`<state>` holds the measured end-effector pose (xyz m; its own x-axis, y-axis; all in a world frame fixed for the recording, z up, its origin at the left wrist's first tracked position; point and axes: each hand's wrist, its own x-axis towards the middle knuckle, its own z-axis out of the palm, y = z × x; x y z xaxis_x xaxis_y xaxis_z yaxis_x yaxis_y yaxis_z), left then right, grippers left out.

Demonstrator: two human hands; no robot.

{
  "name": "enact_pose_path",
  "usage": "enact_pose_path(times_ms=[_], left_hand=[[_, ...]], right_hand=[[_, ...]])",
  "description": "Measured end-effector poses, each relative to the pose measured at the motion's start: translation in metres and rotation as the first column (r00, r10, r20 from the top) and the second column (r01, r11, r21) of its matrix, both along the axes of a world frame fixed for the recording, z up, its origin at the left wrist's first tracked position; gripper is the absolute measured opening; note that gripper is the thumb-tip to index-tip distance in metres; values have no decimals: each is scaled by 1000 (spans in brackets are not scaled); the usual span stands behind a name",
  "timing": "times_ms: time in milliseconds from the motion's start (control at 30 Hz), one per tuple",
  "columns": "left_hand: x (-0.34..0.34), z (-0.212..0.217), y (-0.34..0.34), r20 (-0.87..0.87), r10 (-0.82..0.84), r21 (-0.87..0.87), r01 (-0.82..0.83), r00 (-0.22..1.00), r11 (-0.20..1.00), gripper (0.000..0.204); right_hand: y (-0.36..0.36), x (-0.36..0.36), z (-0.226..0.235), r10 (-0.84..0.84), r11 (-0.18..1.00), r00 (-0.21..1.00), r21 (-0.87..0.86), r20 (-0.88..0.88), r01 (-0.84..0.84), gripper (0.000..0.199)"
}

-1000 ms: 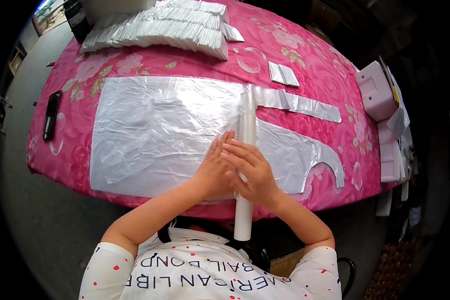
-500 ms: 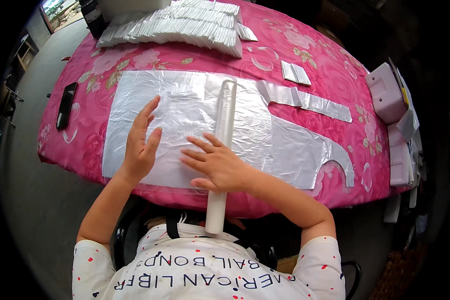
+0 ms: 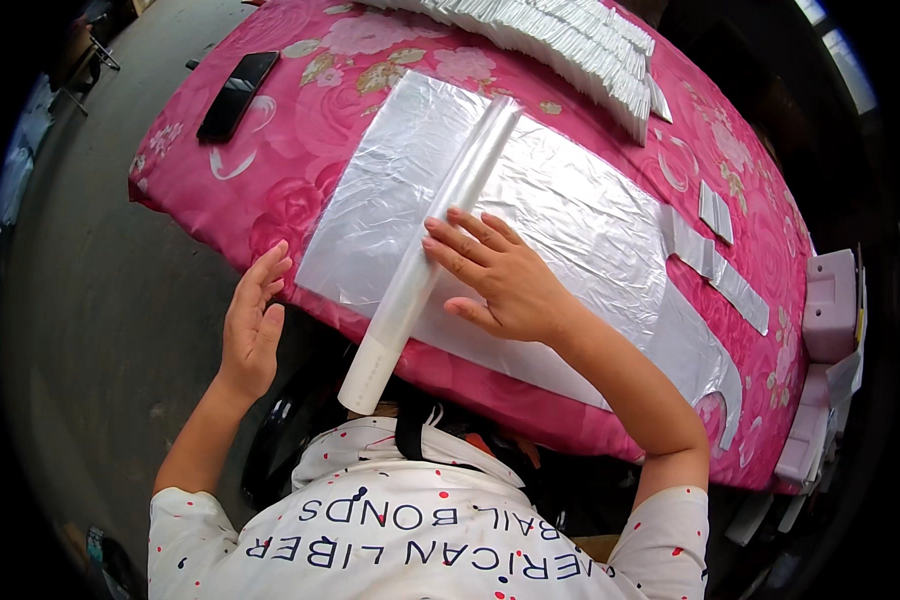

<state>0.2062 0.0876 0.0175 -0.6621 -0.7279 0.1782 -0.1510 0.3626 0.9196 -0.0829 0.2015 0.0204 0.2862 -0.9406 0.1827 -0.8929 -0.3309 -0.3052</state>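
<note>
A white plastic vest-style bag (image 3: 570, 240) lies flat and slightly wrinkled, its two handle strips toward the right. Across its left part rests a long translucent plastic roll (image 3: 410, 270), slanting, with its near end jutting past the table edge. My right hand (image 3: 500, 275) is open, palm down, fingertips on or just over the roll and the thumb over the bag. Off to the left of the roll, my left hand (image 3: 253, 325) hovers open by the table's near edge, fingers together and stretched, holding nothing.
The table wears a pink floral cloth (image 3: 300, 150). A black phone (image 3: 238, 95) lies at the left. Stacks of folded white bags (image 3: 560, 45) stand at the far side, with a small folded bundle (image 3: 715, 212) at the right. Pale pink boxes (image 3: 830, 300) sit at the right edge.
The view has turned, shifting the table in the picture. The roll has moved toward the bag's left end with my right hand. My left hand has moved from over the bag to beside it.
</note>
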Motion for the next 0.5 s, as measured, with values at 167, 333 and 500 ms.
enact_pose_path(times_ms=[167,333,500], left_hand=[[3,6,21,192,60,-165,-28,979,986,48],[-9,7,27,534,127,-186,-30,836,982,84],[-3,14,22,317,12,213,-83,948,974,85]], right_hand=[[-71,40,-11,17,999,1000,-32,22,-16,52],[-116,94,-30,-335,920,922,-143,196,365,60],[-120,99,-28,-429,695,503,-82,751,715,92]])
